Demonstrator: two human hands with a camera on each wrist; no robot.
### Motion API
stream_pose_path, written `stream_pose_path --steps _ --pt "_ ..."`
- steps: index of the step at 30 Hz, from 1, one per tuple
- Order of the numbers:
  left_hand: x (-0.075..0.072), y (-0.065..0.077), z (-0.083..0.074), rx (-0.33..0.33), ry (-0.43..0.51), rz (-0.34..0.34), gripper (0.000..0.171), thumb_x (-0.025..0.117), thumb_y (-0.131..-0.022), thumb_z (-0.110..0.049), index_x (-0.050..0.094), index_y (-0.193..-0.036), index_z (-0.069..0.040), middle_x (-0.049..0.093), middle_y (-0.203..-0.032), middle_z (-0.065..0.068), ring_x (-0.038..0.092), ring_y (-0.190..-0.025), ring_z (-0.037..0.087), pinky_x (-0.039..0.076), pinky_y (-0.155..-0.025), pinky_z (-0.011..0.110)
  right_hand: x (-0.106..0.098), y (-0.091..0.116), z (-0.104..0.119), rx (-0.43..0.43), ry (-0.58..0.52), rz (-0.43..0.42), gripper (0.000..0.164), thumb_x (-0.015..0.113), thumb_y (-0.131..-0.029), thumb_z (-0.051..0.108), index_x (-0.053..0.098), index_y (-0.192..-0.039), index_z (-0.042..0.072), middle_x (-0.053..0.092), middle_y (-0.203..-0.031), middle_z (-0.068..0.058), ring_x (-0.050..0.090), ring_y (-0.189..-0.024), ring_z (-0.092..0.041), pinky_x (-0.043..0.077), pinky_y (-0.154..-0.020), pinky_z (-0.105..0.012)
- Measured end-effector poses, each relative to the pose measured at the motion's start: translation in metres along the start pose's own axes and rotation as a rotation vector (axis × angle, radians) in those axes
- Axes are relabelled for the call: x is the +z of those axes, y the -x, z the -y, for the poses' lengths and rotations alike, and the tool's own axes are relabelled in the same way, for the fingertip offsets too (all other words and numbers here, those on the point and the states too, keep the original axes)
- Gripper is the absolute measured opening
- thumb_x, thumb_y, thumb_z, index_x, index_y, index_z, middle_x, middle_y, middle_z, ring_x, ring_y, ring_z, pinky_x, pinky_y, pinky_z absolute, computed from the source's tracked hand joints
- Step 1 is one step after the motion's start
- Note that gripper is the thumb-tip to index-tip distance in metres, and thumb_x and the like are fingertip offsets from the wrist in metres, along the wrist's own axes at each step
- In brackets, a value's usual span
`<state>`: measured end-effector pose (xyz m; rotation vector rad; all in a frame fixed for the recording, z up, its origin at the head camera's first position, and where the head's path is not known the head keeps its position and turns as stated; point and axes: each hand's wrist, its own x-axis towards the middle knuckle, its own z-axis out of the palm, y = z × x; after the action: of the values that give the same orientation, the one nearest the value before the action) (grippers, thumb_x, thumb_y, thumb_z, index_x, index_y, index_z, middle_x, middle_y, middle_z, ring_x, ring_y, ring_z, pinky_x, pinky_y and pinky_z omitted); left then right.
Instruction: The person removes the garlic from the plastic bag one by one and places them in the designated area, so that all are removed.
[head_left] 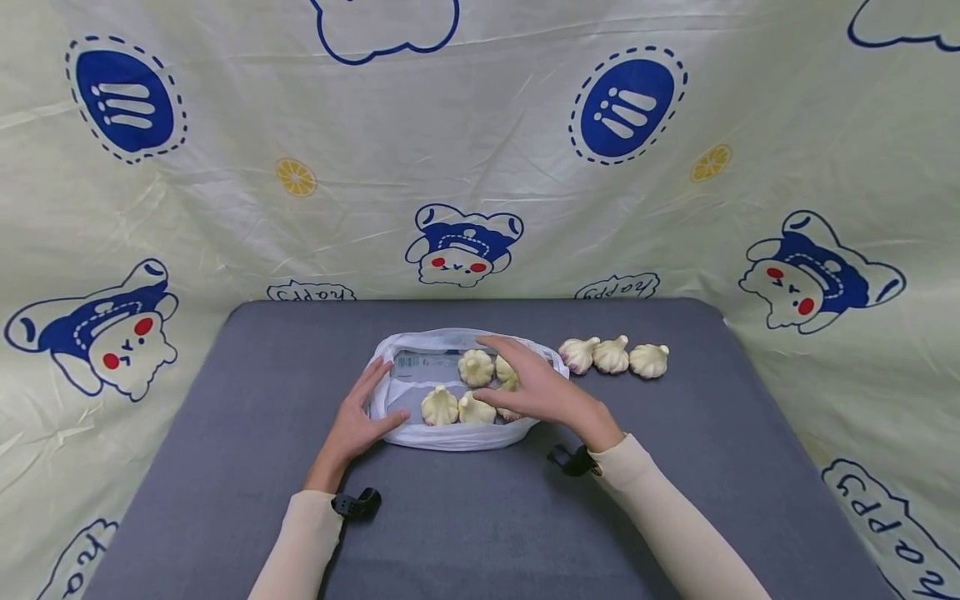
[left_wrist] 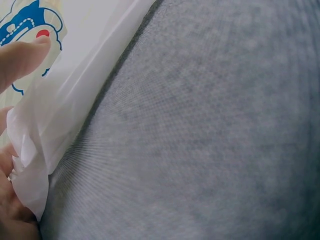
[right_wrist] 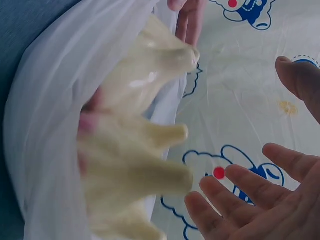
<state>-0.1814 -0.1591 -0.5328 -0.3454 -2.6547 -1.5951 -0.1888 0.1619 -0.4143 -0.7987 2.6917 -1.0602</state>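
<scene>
A white plastic bag (head_left: 438, 435) lies opened wide on the table, with several garlic bulbs (head_left: 439, 407) inside. Along its left rim, my left hand (head_left: 360, 423) rests with fingers and thumb spread. The left wrist view shows the fingers (left_wrist: 7, 159) against the white plastic (left_wrist: 70, 95) and the thumb raised apart from it. Over the right part of the bag, my right hand (head_left: 542, 387) hovers with straight, spread fingers and nothing in it, partly hiding bulbs below. Close up in the right wrist view, garlic bulbs (right_wrist: 135, 165) point their stems towards that hand.
Three more garlic bulbs (head_left: 611, 356) stand in a row just right of the bag. A dark grey cloth covers the table (head_left: 465, 525). Behind it hangs a pale printed curtain (head_left: 495, 125). Each wrist wears a black strap (head_left: 356, 504).
</scene>
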Motion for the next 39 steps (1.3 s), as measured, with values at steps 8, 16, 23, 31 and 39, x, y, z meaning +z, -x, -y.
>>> stream_pose_path --steps 8,16,23,31,39 --pt "0.000 -0.001 0.000 0.017 0.004 0.014 0.086 0.084 -0.084 -0.030 0.043 -0.158 -0.014 0.025 -0.171 0.006 0.018 -0.159 0.034 0.018 -0.123 0.066 0.017 -0.014 0.002 0.025 -0.117 0.068 0.079 0.074 -0.094 0.046 0.040 -0.158 0.016 0.043 -0.161 -0.007 0.049 -0.143 -0.033 0.044 -0.113 -0.055" --pt "0.001 0.000 -0.002 0.007 0.007 0.034 0.087 0.085 -0.083 -0.028 0.043 -0.158 -0.013 0.026 -0.171 0.007 0.018 -0.159 0.036 0.017 -0.123 0.066 0.028 -0.021 0.003 0.047 -0.155 0.100 0.075 0.072 -0.094 0.046 0.042 -0.158 0.019 0.043 -0.161 -0.007 0.053 -0.139 -0.034 0.048 -0.109 -0.055" --pt "-0.002 -0.002 0.000 0.050 -0.019 0.037 0.084 0.084 -0.083 -0.027 0.045 -0.156 -0.010 0.026 -0.171 0.010 0.019 -0.158 0.040 0.018 -0.121 0.069 0.029 -0.027 0.008 0.026 -0.131 0.133 0.074 0.071 -0.095 0.046 0.044 -0.157 0.017 0.047 -0.159 -0.009 0.057 -0.135 -0.033 0.050 -0.108 -0.052" --pt "-0.010 -0.009 -0.004 0.089 -0.165 0.127 0.089 0.083 -0.082 -0.034 0.043 -0.157 -0.010 0.018 -0.172 0.014 0.018 -0.155 0.047 0.021 -0.118 0.073 0.031 -0.035 0.009 0.017 -0.111 0.220 0.074 0.070 -0.095 0.049 0.044 -0.156 0.016 0.051 -0.155 -0.014 0.060 -0.131 -0.033 0.052 -0.105 -0.049" --pt "-0.019 -0.019 -0.006 0.106 -0.233 0.145 0.090 0.086 -0.078 -0.038 0.047 -0.155 -0.011 0.019 -0.172 0.013 0.016 -0.155 0.049 0.017 -0.119 0.074 0.034 -0.043 0.011 0.035 -0.117 0.268 0.072 0.069 -0.096 0.046 0.045 -0.154 0.011 0.051 -0.155 -0.015 0.060 -0.131 -0.034 0.053 -0.105 -0.048"
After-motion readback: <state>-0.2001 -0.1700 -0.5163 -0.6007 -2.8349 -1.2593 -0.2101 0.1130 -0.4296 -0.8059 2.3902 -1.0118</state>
